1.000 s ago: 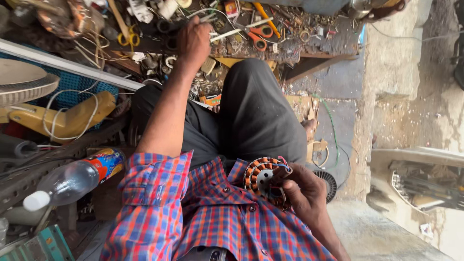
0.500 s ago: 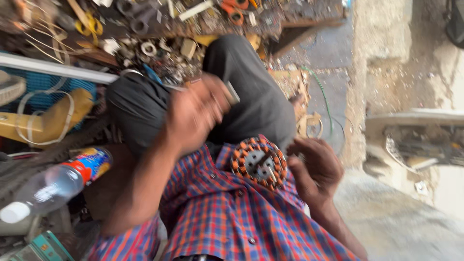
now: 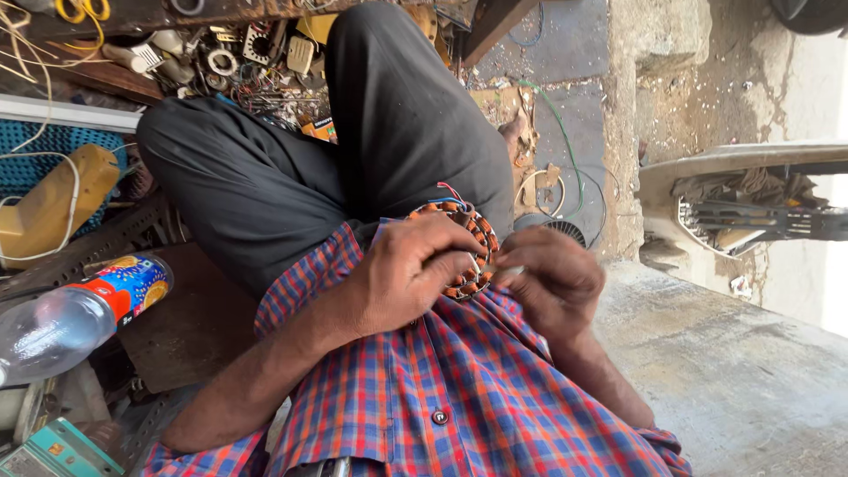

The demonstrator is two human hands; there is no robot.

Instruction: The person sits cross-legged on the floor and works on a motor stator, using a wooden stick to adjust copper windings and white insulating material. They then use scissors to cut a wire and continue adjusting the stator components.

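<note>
- Stator [image 3: 473,231] with copper windings sits at my lap, against the plaid shirt [image 3: 459,389].
- My left hand [image 3: 411,269] curls over it, fingers gripping.
- My right hand [image 3: 548,278] pinches its rim.

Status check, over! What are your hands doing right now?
Left hand grip closed on copper-wound coil ring. Right hand pinching its edge. Nothing blocking, over.

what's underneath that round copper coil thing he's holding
Under the coil lie the checked shirt and dark trousers. The left hand covers its middle; the right hand hides its edge.
</note>
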